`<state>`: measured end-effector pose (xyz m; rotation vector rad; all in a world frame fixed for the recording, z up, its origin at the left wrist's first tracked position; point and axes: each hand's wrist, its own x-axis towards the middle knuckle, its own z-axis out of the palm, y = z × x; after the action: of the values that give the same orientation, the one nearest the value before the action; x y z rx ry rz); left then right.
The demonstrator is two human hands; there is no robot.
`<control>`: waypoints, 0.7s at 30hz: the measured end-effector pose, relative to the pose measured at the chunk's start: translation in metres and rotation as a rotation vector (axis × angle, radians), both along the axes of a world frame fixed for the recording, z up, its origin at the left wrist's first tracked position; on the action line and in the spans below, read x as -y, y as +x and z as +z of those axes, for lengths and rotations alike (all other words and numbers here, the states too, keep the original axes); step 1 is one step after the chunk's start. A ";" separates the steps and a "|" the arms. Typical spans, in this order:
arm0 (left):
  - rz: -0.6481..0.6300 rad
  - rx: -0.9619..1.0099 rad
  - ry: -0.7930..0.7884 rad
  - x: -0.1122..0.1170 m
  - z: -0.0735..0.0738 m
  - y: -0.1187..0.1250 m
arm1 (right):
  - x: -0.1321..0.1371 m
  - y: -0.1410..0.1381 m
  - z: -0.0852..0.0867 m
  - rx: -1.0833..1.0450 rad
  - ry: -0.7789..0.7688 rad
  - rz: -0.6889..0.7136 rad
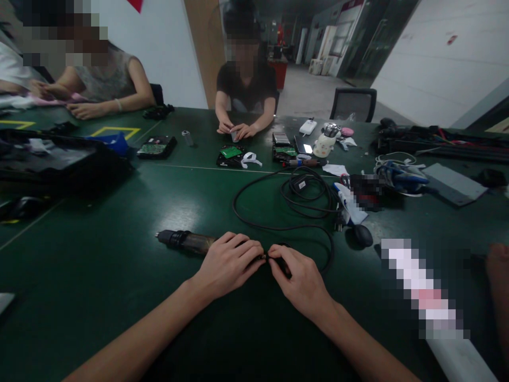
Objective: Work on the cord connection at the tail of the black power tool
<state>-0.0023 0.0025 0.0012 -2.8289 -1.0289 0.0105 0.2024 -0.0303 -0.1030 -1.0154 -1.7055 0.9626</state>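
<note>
An electric screwdriver [194,242] lies across the table in front of me, its bit end pointing left. My left hand [230,261] is closed over its rear end, thumb and fingers wrapped round the body. Close by on the right, my right hand [299,273] pinches the end of a black cable, held against or just short of the screwdriver's tail. Fingers hide most of that joint, so I cannot tell whether the two are connected. The black cable [278,228] loops away behind my hands into a coil.
Beyond the coil are opened devices with green circuit boards [230,152], another screwdriver [306,163] and a white cow-patterned figure [325,143]. A computer mouse [361,235] sits to the right. A dark bin [59,164] stands at left. Two co-workers sit across the table.
</note>
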 end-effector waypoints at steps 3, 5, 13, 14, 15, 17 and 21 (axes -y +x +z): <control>0.001 0.011 -0.023 0.000 0.001 0.000 | 0.000 0.000 0.000 0.001 0.014 -0.006; -0.016 0.019 -0.041 0.000 0.001 -0.001 | 0.000 0.000 0.000 0.000 0.025 -0.015; 0.001 0.010 -0.014 0.000 0.000 -0.001 | -0.001 0.001 0.002 0.012 0.049 -0.018; -0.004 0.011 -0.026 0.000 0.001 -0.001 | -0.001 0.000 0.002 0.010 0.052 -0.018; -0.011 0.014 -0.037 0.000 0.001 -0.001 | -0.001 0.000 0.002 0.007 0.053 -0.018; -0.023 0.021 -0.038 0.000 0.002 -0.001 | -0.001 0.001 0.002 0.003 0.048 -0.014; 0.000 0.008 0.001 0.000 0.000 0.000 | 0.000 0.001 0.003 0.014 0.017 0.005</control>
<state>-0.0027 0.0029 0.0011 -2.8303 -1.0300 -0.0016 0.2036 -0.0299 -0.0998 -1.0087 -1.7256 0.9450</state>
